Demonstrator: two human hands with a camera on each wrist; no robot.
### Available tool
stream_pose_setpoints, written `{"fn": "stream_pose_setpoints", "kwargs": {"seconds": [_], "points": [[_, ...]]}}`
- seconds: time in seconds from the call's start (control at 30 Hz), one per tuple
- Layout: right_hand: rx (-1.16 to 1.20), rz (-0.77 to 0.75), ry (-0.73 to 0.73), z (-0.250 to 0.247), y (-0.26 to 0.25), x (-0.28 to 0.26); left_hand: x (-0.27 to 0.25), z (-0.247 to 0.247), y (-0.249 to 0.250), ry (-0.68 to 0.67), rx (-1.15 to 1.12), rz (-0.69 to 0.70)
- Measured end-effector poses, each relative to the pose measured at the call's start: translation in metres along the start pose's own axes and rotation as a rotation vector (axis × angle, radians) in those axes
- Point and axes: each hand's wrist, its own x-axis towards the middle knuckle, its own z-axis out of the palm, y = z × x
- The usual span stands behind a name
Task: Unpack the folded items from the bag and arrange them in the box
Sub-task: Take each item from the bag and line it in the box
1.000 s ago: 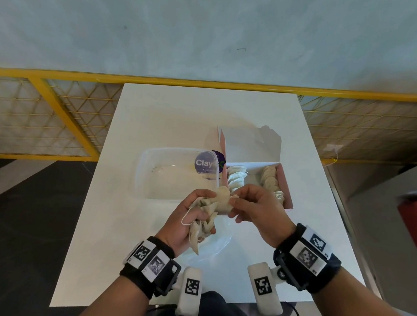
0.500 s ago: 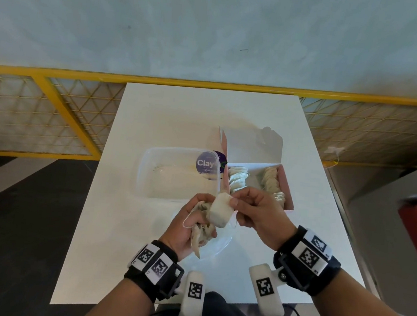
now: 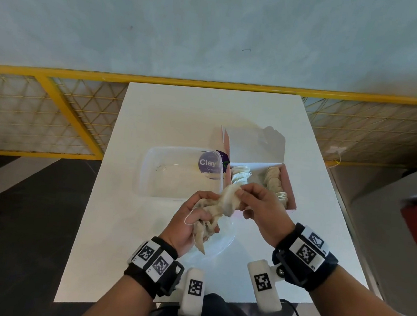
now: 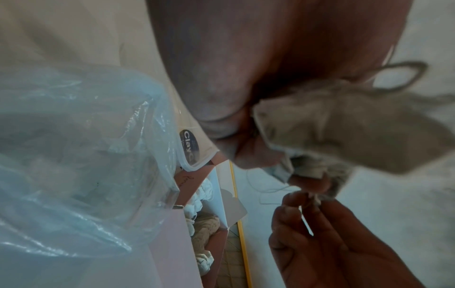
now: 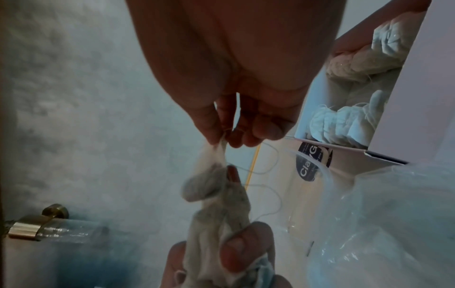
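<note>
**Both hands on the folded items over the counter**

Left hand (image 3: 191, 220) grips a bunch of beige folded items (image 3: 212, 211) — right hand (image 3: 261, 208) pinches the top one between thumb and fingertips. Clear bag (image 3: 220, 240) lies under them on the white counter (image 3: 155, 117). Pink box (image 3: 286, 185) just beyond holds two rows — clear tub (image 3: 175, 172) beside it

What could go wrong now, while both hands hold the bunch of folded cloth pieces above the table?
1. The right hand pinches only the top piece of the cloth bunch that the left hand grips; loose threads may tangle and drag other pieces out.
2. Pulling may unfold the piece.
3. The pink box already holds two rows, so pressing another in may disturb them.
</note>
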Motion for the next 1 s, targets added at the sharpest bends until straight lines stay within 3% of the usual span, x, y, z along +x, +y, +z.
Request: {"fn": "stream_pose_setpoints", "kwargs": {"seconds": [0.23, 0.47, 0.6, 0.67, 0.87, 1.0], "points": [[0.168, -0.011, 0.005, -0.012, -0.019, 0.0, 0.0, -0.007, 0.007, 0.057, -0.089, -0.001], [-0.049, -0.157, -0.079, -0.015, -0.045, -0.015, 0.001, -0.013, 0.01, 0.097, -0.163, 0.004], [-0.263, -0.148, -0.361, -0.015, -0.052, -0.024, 0.006, -0.021, 0.008, 0.137, -0.16, 0.028], [-0.247, -0.14, -0.437, -0.012, -0.052, -0.025, 0.009, -0.022, 0.006, 0.148, -0.171, 0.037], [-0.058, -0.106, -0.283, 0.006, -0.03, -0.009, 0.012, -0.008, 0.004, 0.104, -0.134, 0.012], [-0.151, -0.108, -0.345, 0.003, -0.025, -0.011, 0.013, -0.008, 0.005, 0.153, -0.13, 0.049]]}}
